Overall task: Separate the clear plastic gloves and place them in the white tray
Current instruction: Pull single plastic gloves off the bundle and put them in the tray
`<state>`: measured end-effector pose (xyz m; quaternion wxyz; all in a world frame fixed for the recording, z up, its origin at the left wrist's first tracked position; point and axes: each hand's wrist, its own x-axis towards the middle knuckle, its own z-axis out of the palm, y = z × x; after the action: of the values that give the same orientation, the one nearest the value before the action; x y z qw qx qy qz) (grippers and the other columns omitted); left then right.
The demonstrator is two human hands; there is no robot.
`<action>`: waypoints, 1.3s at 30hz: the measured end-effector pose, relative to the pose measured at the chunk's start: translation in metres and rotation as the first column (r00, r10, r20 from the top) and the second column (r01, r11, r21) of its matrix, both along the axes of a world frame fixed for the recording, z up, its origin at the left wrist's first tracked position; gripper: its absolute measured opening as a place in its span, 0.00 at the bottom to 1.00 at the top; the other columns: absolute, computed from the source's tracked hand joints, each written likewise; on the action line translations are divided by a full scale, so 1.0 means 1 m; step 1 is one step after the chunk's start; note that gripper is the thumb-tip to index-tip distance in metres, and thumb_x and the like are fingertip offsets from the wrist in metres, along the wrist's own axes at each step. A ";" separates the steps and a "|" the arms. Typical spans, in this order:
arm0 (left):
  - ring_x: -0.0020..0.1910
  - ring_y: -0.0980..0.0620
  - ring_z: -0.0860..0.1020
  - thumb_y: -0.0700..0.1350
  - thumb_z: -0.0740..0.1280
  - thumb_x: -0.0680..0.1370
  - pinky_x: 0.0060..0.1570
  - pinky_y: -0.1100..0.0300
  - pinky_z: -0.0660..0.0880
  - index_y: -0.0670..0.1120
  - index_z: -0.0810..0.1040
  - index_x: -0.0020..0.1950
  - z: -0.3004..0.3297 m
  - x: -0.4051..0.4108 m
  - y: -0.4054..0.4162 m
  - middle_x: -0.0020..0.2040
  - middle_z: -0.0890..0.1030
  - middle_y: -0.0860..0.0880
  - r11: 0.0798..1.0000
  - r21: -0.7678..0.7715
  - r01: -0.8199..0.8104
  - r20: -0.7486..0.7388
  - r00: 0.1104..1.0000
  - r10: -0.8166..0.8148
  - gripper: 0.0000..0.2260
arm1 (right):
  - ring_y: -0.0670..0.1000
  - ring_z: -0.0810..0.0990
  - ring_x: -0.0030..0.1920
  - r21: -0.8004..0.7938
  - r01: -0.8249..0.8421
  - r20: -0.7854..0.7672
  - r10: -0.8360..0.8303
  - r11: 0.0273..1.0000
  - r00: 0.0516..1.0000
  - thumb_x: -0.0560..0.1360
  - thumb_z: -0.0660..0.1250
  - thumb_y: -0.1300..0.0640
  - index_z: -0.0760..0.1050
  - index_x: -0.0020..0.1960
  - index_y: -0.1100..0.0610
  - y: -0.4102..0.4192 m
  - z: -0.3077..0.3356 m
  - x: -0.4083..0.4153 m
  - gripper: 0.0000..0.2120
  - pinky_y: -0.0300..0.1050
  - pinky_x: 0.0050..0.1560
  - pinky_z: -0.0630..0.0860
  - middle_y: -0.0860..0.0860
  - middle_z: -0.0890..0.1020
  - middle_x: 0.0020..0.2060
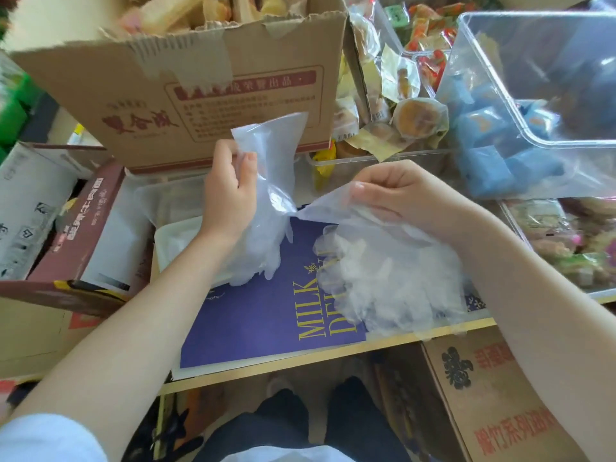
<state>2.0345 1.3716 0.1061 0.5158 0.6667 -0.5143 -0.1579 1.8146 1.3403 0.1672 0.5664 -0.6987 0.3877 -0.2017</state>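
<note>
My left hand [228, 191] pinches a single clear plastic glove [271, 181] near its cuff; the glove hangs with its fingers down over the purple box. My right hand [400, 198] grips a bunch of several clear gloves [386, 278], their fingers drooping onto the purple box. One corner of the bunch still touches the single glove between my hands. The white tray [173, 241] lies just left of my left wrist, partly hidden by my forearm and the hanging glove.
A purple "MILK" box [266, 321] lies under the gloves at the table's front edge. A large cardboard box [166, 95] stands behind. Clear bins [533, 105] of wrapped snacks crowd the right. Maroon and white boxes [83, 228] stand at left.
</note>
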 end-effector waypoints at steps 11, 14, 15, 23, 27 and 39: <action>0.26 0.63 0.63 0.46 0.58 0.81 0.27 0.71 0.62 0.50 0.65 0.41 0.022 0.001 -0.003 0.31 0.69 0.59 0.804 0.105 0.586 -0.270 0.794 -0.544 0.09 | 0.49 0.69 0.62 -0.412 0.061 -0.197 -0.154 0.909 0.968 0.71 0.72 0.55 0.78 0.37 0.45 -0.017 -0.002 0.023 0.07 0.45 0.62 0.62 0.49 0.73 0.61; 0.28 0.63 0.63 0.45 0.56 0.82 0.28 0.71 0.63 0.49 0.65 0.41 0.018 0.002 0.000 0.34 0.65 0.54 0.779 0.121 0.615 -0.358 0.759 -0.543 0.09 | 0.47 0.67 0.66 -0.361 0.062 -0.208 -0.146 0.930 0.967 0.73 0.70 0.54 0.77 0.37 0.47 -0.021 0.001 0.029 0.07 0.44 0.65 0.59 0.47 0.72 0.63; 0.30 0.62 0.64 0.46 0.56 0.82 0.30 0.70 0.63 0.49 0.66 0.42 0.016 0.003 0.001 0.35 0.66 0.54 0.768 0.123 0.629 -0.385 0.743 -0.547 0.09 | 0.46 0.73 0.58 -0.332 0.059 -0.203 -0.133 0.941 0.970 0.74 0.69 0.55 0.78 0.37 0.50 -0.020 0.001 0.031 0.07 0.43 0.60 0.64 0.48 0.77 0.56; 0.40 0.59 0.77 0.45 0.57 0.82 0.46 0.65 0.72 0.47 0.74 0.49 0.012 0.013 -0.003 0.42 0.80 0.57 0.630 0.205 0.749 -0.552 0.620 -0.557 0.07 | 0.46 0.75 0.36 -0.327 0.101 -0.217 -0.178 0.940 0.960 0.73 0.69 0.58 0.78 0.38 0.55 -0.035 0.001 0.033 0.06 0.41 0.43 0.73 0.49 0.79 0.33; 0.43 0.49 0.70 0.52 0.59 0.80 0.49 0.55 0.65 0.47 0.80 0.51 0.015 0.022 -0.008 0.47 0.80 0.51 0.625 0.262 0.736 -0.548 0.646 -0.532 0.14 | 0.38 0.71 0.28 -0.400 0.075 -0.262 -0.192 0.914 0.946 0.73 0.70 0.58 0.77 0.38 0.53 -0.043 -0.001 0.034 0.05 0.30 0.35 0.68 0.41 0.77 0.27; 0.30 0.56 0.75 0.42 0.56 0.82 0.32 0.65 0.71 0.43 0.76 0.45 0.020 -0.001 -0.021 0.34 0.82 0.55 0.724 0.337 0.602 -0.366 0.792 -0.489 0.11 | 0.37 0.72 0.32 -0.416 -0.005 -0.281 -0.123 0.909 0.952 0.71 0.72 0.55 0.74 0.62 0.54 -0.043 -0.008 0.032 0.21 0.36 0.43 0.70 0.43 0.74 0.35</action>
<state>2.0331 1.3511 0.1263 0.3434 0.5562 -0.5699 -0.4979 1.8471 1.2971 0.1590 0.3341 -0.8126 0.4394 -0.1872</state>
